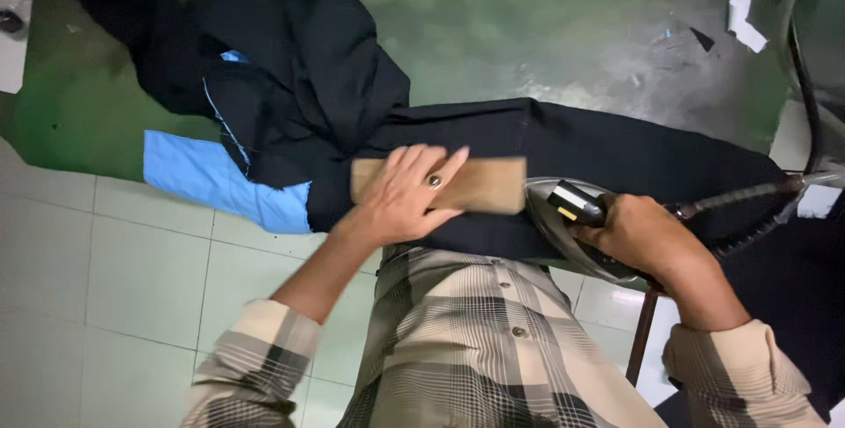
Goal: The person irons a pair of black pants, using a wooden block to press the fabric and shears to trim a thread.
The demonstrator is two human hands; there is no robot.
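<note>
Dim, even overhead light, soft shadows, slight blur — edges bowed, dark cloth featureless.

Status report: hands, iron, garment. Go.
Left hand flat on wooden block, pressing dark garment. Right hand grips iron beside block. Nothing in the way.

Single head cam – looks straight down, close over dark garment & floor.

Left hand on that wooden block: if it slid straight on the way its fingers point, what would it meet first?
Probably the iron held by the right hand. The left hand lies flat on the wooden block, fingers aimed that way.
</note>
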